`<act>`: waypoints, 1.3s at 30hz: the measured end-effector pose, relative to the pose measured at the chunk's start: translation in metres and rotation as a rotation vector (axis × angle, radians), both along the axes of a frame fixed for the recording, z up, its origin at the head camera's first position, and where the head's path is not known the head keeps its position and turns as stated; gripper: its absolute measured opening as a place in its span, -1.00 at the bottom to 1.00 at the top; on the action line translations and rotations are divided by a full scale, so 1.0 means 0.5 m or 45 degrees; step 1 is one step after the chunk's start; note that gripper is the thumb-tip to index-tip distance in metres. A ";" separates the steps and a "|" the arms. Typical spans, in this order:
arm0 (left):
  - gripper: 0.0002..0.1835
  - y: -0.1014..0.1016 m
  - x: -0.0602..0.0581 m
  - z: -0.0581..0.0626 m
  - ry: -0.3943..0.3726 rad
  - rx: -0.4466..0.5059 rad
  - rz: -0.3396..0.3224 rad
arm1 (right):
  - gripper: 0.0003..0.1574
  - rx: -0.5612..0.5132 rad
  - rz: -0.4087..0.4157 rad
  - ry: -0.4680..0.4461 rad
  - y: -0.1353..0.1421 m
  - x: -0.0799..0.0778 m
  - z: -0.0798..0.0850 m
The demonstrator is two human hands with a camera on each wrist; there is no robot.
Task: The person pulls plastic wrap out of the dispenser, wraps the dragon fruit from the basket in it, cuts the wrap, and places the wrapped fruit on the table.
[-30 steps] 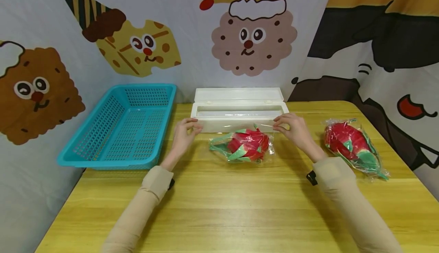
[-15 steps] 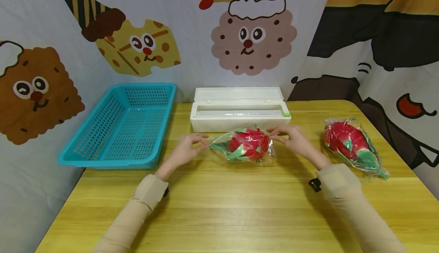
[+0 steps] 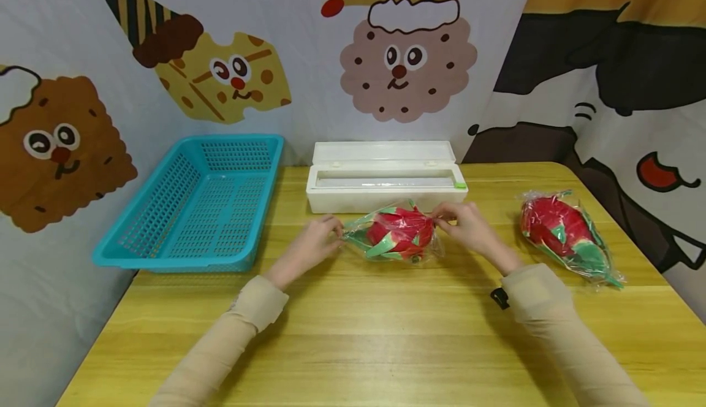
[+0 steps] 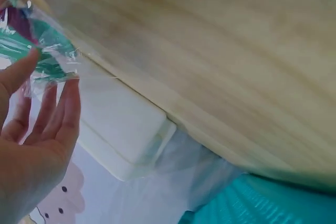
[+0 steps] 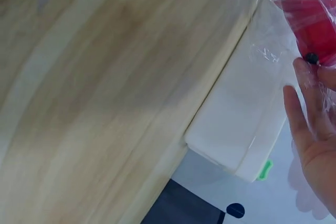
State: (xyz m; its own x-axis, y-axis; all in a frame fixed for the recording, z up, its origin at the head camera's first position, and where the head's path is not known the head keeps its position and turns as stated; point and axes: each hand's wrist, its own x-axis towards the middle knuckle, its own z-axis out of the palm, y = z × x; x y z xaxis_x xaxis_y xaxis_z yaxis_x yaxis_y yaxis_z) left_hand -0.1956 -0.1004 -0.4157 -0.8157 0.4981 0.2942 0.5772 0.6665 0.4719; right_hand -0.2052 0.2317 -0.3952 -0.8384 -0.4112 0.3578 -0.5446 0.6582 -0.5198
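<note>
A red dragon fruit (image 3: pixel 399 229) with green scales lies on the table under clear plastic wrap, in front of a white wrap dispenser. At its left, green end, my left hand (image 3: pixel 317 240) has thumb and fingertips on the film. The left wrist view shows the plastic wrap (image 4: pixel 65 59) bunched between that thumb and the fingers. On the opposite side my right hand (image 3: pixel 469 228) pinches the wrap close against the red skin. Loose film (image 5: pixel 328 95) shows around those fingers in the right wrist view.
The white wrap dispenser (image 3: pixel 386 201) stands behind, lid raised, a green slider (image 3: pixel 460 185) at its right end. A blue perforated basket (image 3: pixel 171 266) sits at the left. Another wrapped dragon fruit (image 3: pixel 562 229) lies at the right. A patterned cloth (image 3: pixel 314 88) hangs behind the table.
Both hands have come down from the dispenser's front edge to the ends of the dragon fruit. The left moved right onto the wrap; film edges are now gathered in. The green slider is uncovered.
</note>
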 end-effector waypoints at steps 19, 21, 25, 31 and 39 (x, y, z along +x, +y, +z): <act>-0.89 0.007 -0.003 0.000 0.257 0.098 -0.083 | -0.85 -0.065 -0.061 -0.095 -0.006 -0.004 -0.003; -0.92 0.006 -0.005 0.003 0.229 0.141 -0.073 | -0.85 -0.067 -0.071 -0.138 -0.003 -0.003 -0.003; -0.94 0.006 -0.009 0.009 0.158 0.219 -0.049 | -0.84 -0.066 -0.072 -0.240 0.003 -0.001 -0.005; -0.92 0.007 -0.006 0.017 0.085 0.169 -0.015 | -0.77 -0.090 -0.052 -0.455 0.016 -0.003 -0.003; -0.87 0.011 0.007 0.019 0.114 0.084 -0.045 | -0.61 0.056 0.174 -0.563 0.034 0.007 0.021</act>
State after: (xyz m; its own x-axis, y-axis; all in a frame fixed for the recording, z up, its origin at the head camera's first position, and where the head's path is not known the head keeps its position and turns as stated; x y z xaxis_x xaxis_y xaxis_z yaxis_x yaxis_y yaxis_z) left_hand -0.1921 -0.0948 -0.4062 -0.7669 0.5033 0.3982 0.6416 0.6144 0.4592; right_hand -0.2018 0.2488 -0.3848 -0.8437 -0.5351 -0.0420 -0.3603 0.6226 -0.6947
